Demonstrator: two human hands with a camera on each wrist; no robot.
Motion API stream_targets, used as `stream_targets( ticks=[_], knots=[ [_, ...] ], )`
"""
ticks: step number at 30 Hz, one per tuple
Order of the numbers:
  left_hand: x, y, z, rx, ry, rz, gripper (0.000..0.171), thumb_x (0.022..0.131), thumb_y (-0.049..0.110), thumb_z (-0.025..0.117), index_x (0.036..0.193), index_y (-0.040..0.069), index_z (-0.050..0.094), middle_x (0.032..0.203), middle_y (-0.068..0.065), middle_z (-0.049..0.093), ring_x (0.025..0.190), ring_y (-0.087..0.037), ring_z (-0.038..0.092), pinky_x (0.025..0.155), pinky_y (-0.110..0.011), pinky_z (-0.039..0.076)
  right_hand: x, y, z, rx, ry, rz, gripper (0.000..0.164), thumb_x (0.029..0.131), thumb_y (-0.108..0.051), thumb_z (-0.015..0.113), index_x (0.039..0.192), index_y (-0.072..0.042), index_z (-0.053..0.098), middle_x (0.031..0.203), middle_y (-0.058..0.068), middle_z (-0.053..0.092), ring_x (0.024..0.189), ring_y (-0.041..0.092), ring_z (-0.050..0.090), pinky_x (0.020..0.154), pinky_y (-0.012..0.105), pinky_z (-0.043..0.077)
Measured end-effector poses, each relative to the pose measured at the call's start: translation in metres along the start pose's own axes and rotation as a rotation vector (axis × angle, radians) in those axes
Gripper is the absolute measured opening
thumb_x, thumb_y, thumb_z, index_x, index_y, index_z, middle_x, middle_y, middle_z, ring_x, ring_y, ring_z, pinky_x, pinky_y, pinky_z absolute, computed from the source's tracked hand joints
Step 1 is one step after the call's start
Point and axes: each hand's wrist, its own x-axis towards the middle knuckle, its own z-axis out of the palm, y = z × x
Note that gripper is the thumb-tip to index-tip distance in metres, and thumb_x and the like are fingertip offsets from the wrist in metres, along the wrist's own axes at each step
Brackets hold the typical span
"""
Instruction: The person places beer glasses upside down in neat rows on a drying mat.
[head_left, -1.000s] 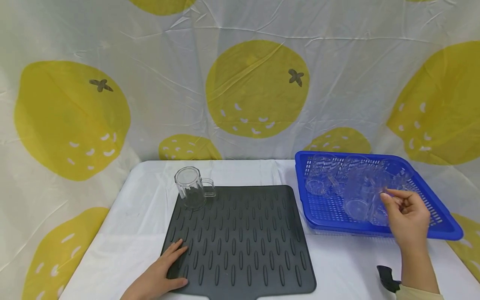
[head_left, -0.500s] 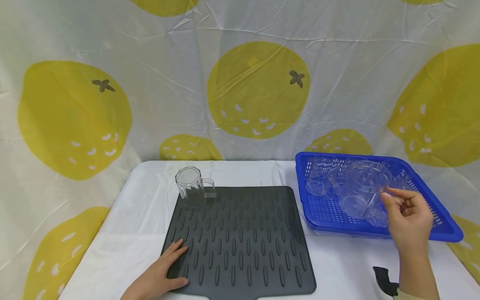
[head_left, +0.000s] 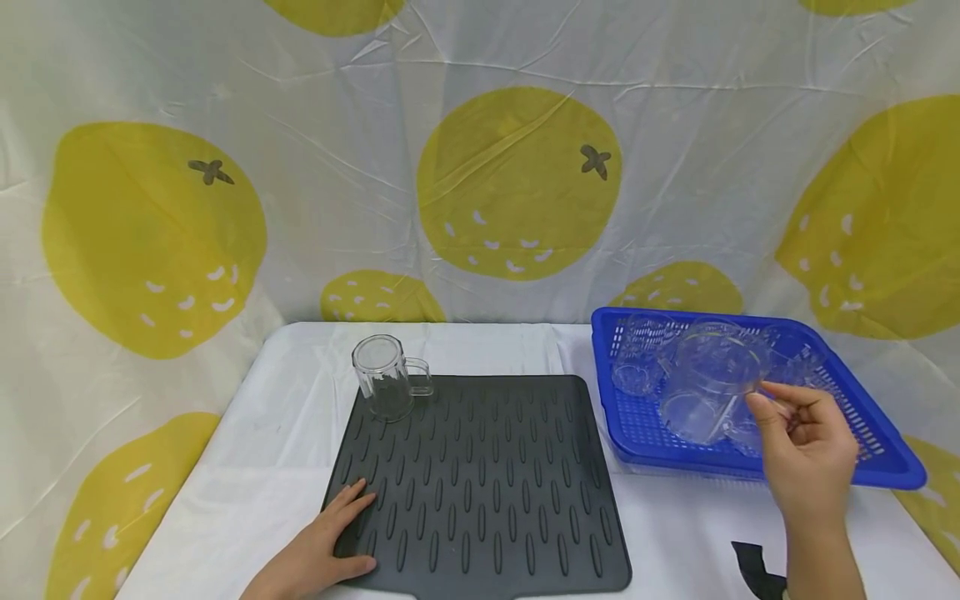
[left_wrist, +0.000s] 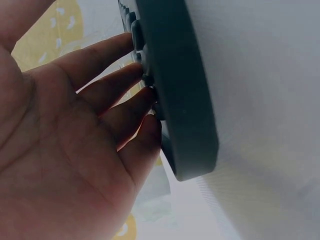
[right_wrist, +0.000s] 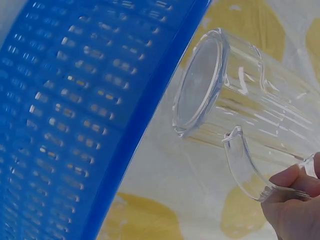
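My right hand (head_left: 810,442) pinches the handle of a clear glass mug (head_left: 708,383) between thumb and fingers, above the front of the blue basket (head_left: 888,471). In the right wrist view the mug (right_wrist: 255,95) hangs tilted beside the basket's perforated side (right_wrist: 60,120). My left hand (head_left: 322,533) lies with spread fingers on the left edge of a dark grey ridged mat (head_left: 480,475). Its fingertips touch the ridged face in the left wrist view, the thumb apart. Another clear mug (head_left: 382,379) stands on the mat's back left corner, handle to the right.
Several more clear glasses (head_left: 637,358) are inside the basket, partly hidden behind the held mug. A black strap (head_left: 757,571) shows beside the right wrist. White cloth (head_left: 247,500) covers the table, and a lemon-print curtain (head_left: 517,183) hangs directly behind it.
My right hand has moved a little left, carrying the mug up and left over the basket, its rim now tilted more into sight. My left hand has stayed put on the mat.
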Motion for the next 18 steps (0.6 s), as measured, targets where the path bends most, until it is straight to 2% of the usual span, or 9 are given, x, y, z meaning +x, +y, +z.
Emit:
stream_targets(
  ticks=[2,9,18],
  knots=[
    [0.0,0.0,0.0,-0.004,0.002,-0.004,0.085,0.081,0.041,0.077,0.145,-0.003,0.041,0.156,-0.026,0.021,0.139,-0.055,0.012,0.1,-0.072,0.025,-0.002,-0.002,0.003,0.021,-0.008,-0.011,0.021,0.085,0.02,0.06,0.105,0.025,0.053,0.083,-0.01,0.059,0.067,0.003,0.05,0.057,0.007,0.042],
    [0.0,0.001,0.001,-0.019,-0.006,-0.01,0.086,0.081,0.04,0.078,0.146,-0.003,0.04,0.156,-0.026,0.019,0.139,-0.055,0.011,0.1,-0.072,0.024,-0.008,-0.004,0.012,0.248,-0.019,-0.088,0.022,0.082,0.026,0.056,0.103,0.023,0.056,0.084,-0.002,0.061,0.066,0.006,0.049,0.054,0.008,0.04],
    [-0.001,0.001,-0.001,-0.021,-0.003,-0.01,0.087,0.081,0.04,0.078,0.146,-0.003,0.04,0.157,-0.026,0.019,0.14,-0.054,0.009,0.101,-0.072,0.024,-0.015,-0.015,0.025,0.463,-0.076,-0.116,0.02,0.083,0.027,0.054,0.103,0.024,0.056,0.086,0.004,0.064,0.066,0.008,0.051,0.054,0.009,0.04]
  ],
)
